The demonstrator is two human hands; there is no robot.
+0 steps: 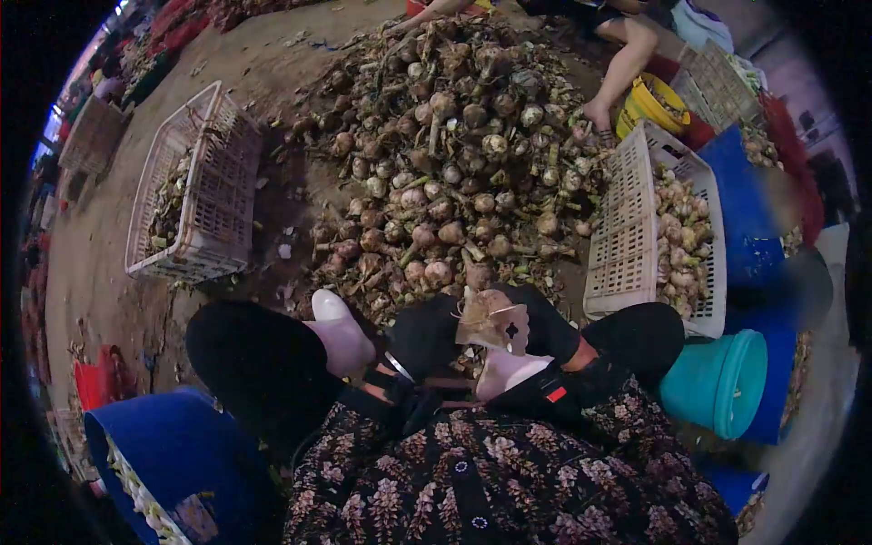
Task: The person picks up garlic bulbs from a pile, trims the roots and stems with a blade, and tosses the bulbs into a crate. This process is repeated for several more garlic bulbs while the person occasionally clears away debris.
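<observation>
My left hand [424,336], in a black glove, is closed at the left side of a garlic bulb [484,304] with papery brown skin. From the other side my right hand [545,325], also black-gloved, closes in by a flat metal blade [495,334] with a cross-shaped hole. Bulb and blade overlap between the hands, and most fingertips are hidden. Just beyond the hands rises a large heap of garlic bulbs [454,195] with stems and dirt on them.
Left stands a white crate [195,232] with trimmings inside; right, a white crate [620,263] holds garlic. A teal bucket [727,386] and blue tub [182,454] flank my knees. Across the heap, another person's hand [598,116] reaches near a yellow bucket [649,107].
</observation>
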